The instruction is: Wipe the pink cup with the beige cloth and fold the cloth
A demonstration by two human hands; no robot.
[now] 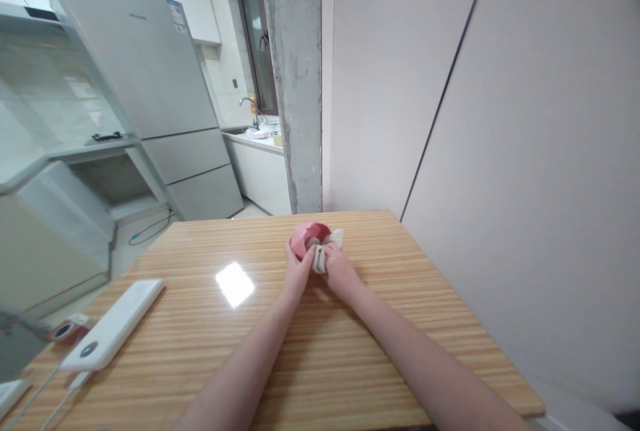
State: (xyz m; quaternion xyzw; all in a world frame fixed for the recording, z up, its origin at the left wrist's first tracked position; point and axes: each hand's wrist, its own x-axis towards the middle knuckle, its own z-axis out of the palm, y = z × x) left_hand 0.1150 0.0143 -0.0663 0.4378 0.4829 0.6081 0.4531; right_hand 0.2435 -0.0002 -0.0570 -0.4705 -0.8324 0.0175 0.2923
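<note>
A small pink cup (303, 237) with a dark red inside lies tilted on the wooden table (210, 324), near its far edge. My left hand (297, 267) is wrapped around the cup's near side. My right hand (338, 268) is closed on a white cloth (325, 248) that is pushed against the cup's opening. Part of the cloth sticks out to the right of the cup. Both forearms stretch forward over the middle of the table.
A white power bank (116, 321) with cables lies at the table's left, next to a small red-ringed object (65, 331). A pale wall runs along the right. A grey fridge (150, 91), a concrete pillar (295, 77) and a sink counter stand beyond.
</note>
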